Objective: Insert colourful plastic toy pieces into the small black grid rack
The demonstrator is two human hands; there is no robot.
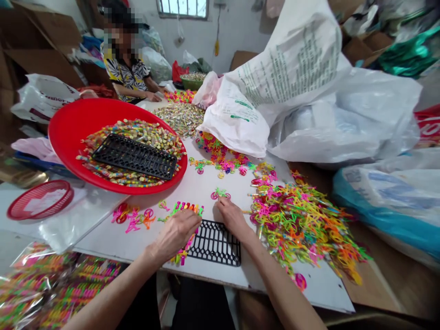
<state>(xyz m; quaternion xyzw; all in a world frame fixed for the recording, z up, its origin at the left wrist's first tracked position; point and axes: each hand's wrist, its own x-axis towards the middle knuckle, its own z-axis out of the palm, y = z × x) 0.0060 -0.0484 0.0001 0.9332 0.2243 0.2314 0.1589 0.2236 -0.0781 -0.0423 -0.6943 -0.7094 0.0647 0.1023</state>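
Lying flat on the bench (pixel 206 185), the black grid tray (pixel 216 243) has its long axis left-right. The left hand (pixel 175 233) presses curled fingers on it; the right hand (pixel 232 215) pinches a small coloured piece.

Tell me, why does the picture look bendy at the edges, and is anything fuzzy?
In the head view, the wide lens bends and stretches the edges, so the white sack bulges; the co-worker's face is blurred out; the clear packets at bottom left look smeared and shiny with glare; the middle stays sharp, around the black grid and the left hand.
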